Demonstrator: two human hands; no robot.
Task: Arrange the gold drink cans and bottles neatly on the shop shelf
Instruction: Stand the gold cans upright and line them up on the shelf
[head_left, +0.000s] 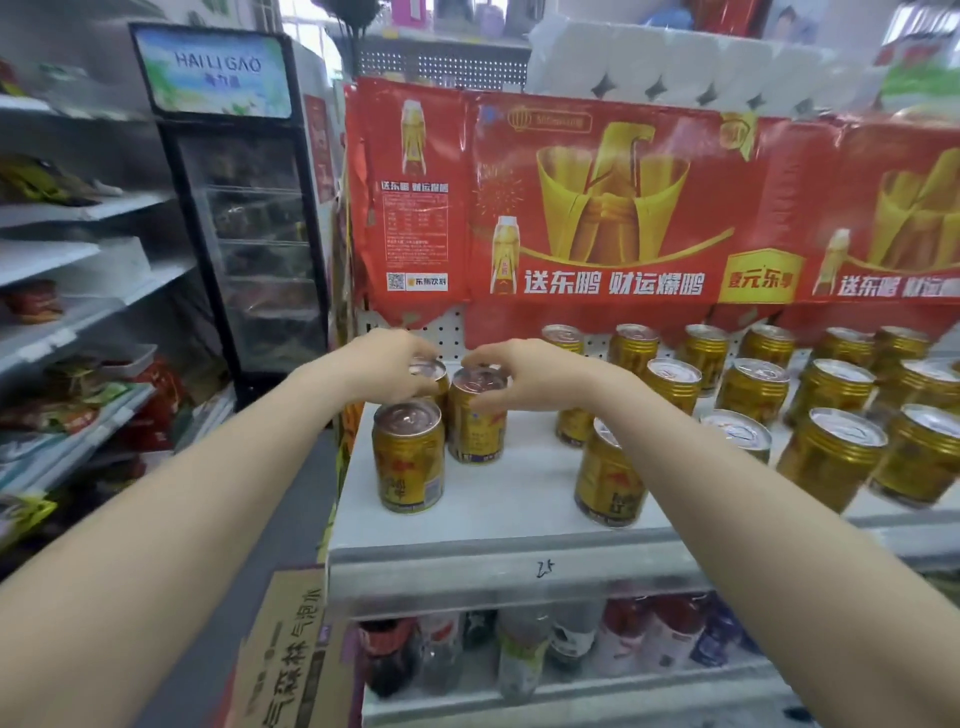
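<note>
Gold drink cans stand on a white shop shelf (498, 525). At the shelf's left end my left hand (387, 364) grips the top of a rear gold can (434, 375), mostly hidden under my fingers. My right hand (524, 374) grips the rim of the can beside it (475, 421). A third can (409, 457) stands in front of these two, untouched. Another can (605, 483) stands near the front edge, partly behind my right forearm. Several more gold cans (831, 400) stand in loose rows to the right.
A red and gold drink banner (597, 208) covers the shelf's back. Bottles (524, 654) fill the shelf below. A cardboard box (291, 649) sits at lower left, a glass-door fridge (249, 208) stands left, and snack shelves (67, 312) line the far left. Paper rolls (675, 67) sit on top.
</note>
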